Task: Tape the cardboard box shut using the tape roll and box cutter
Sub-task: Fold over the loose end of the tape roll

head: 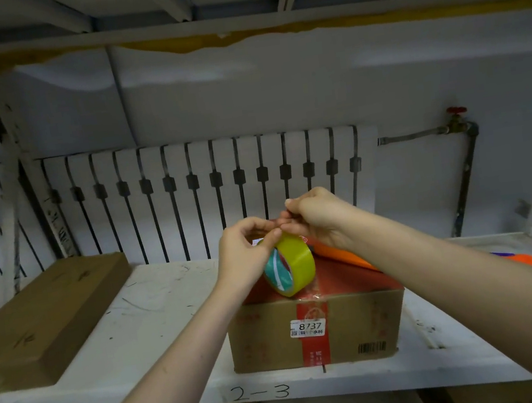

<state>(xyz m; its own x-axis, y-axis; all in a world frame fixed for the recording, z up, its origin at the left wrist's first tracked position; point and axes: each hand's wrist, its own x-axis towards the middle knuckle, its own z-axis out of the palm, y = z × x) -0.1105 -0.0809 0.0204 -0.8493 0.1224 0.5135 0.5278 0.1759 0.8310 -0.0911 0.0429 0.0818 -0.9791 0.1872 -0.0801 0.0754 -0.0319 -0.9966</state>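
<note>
1. Head view: the left hand (243, 255) has its grip closed on the tape roll (292, 266), held upright just above the cardboard box (316, 327) on the shelf (133, 336).
2. The right hand (316, 218) pinches the tape at the top of the roll, touching the left fingertips; an orange object (340, 255) lies below it.

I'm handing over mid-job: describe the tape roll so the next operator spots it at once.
Find the white shelf marked 2-3, then the cardboard box with the red top near its middle. The tape roll stands on edge on that top, between both hands: the only yellow-green ring there, with a teal inner core.
</note>
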